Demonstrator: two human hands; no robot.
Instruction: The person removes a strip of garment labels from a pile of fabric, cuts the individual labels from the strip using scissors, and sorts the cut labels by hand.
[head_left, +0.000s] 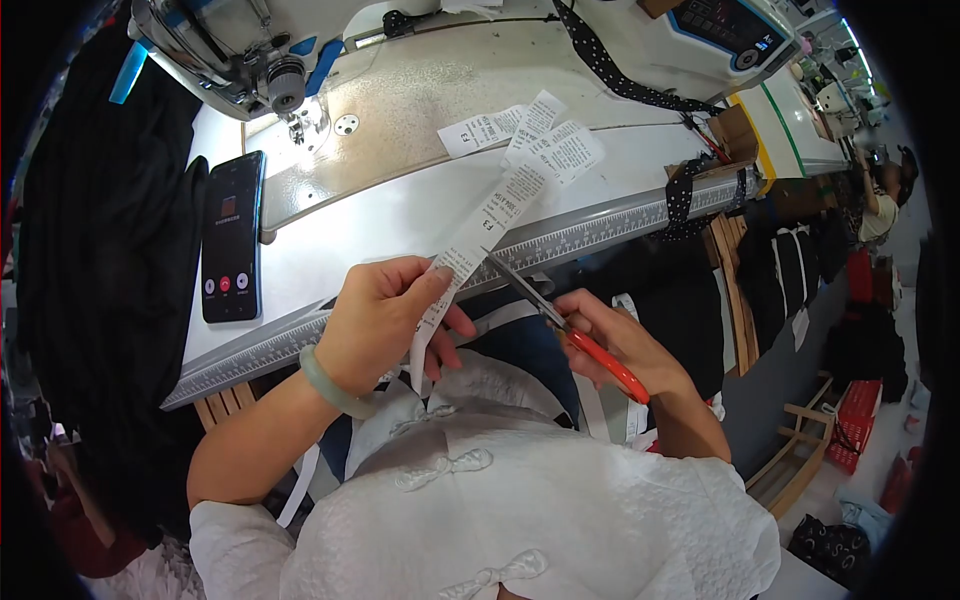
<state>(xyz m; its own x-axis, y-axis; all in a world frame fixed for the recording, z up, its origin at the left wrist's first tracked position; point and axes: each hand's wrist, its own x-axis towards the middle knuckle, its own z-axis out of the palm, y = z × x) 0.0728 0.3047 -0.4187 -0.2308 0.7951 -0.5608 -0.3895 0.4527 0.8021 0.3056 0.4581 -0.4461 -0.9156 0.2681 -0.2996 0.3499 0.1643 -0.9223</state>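
One right hand point(622, 350) holds the red scissors point(612, 368), with their tips at the edge of a long paper strip point(468, 250). The left hand point(378, 318) pinches that strip by the edge of the tabletop point(320, 232). Left of it, a phone point(233, 238) lies flat. Farther off are more paper bits point(478, 131) and a big sewing machine point(205, 45).

Head-worn view, downward (and forward).

The scissors point(568, 333) have glossy red handles, smooth plastic by their look, and metal blades. The strip point(497, 205) looks like matt, smooth paper; the shirt point(520, 490) is matt, textured white cloth, and the phone point(232, 238) has a glossy screen.
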